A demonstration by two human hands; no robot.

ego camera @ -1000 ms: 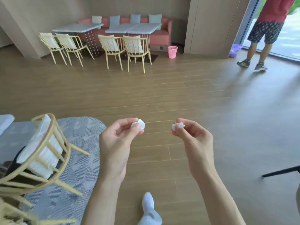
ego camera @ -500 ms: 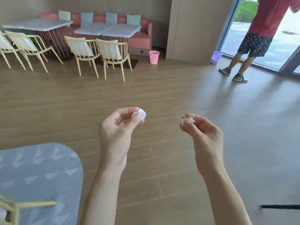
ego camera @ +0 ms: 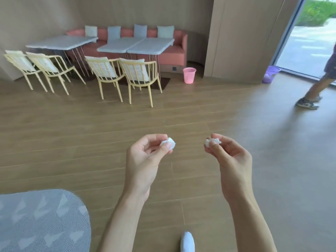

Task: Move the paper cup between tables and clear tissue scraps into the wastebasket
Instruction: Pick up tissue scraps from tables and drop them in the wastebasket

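The view has swung back toward the far seating corner, and the pink wastebasket (ego camera: 189,75) now sits larger and nearer the middle than a moment ago, so the walk looks headed for it and the scraps are on their way out. The left hand (ego camera: 145,160) has its grip pinched on a small white tissue scrap (ego camera: 168,142) between thumb and fingertips; the right hand (ego camera: 231,157) pinches a second tissue scrap (ego camera: 213,141) the same way. Both are held out in front, apart from each other, above bare wooden floor (ego camera: 91,128). No paper cup shows anywhere I can see, so that half of the job cannot be judged from here. The path ahead is wide open planks; the yellow chairs (ego camera: 138,77) and the pale counters (ego camera: 134,45) stand to the left of the basket, a wall panel (ego camera: 245,37) edges it on the right. A grey rug (ego camera: 40,222) curves in at the near left, and another person's leg (ego camera: 316,90) is over by the doorway beside a purple basket (ego camera: 271,74), well clear of the line to the pink one.
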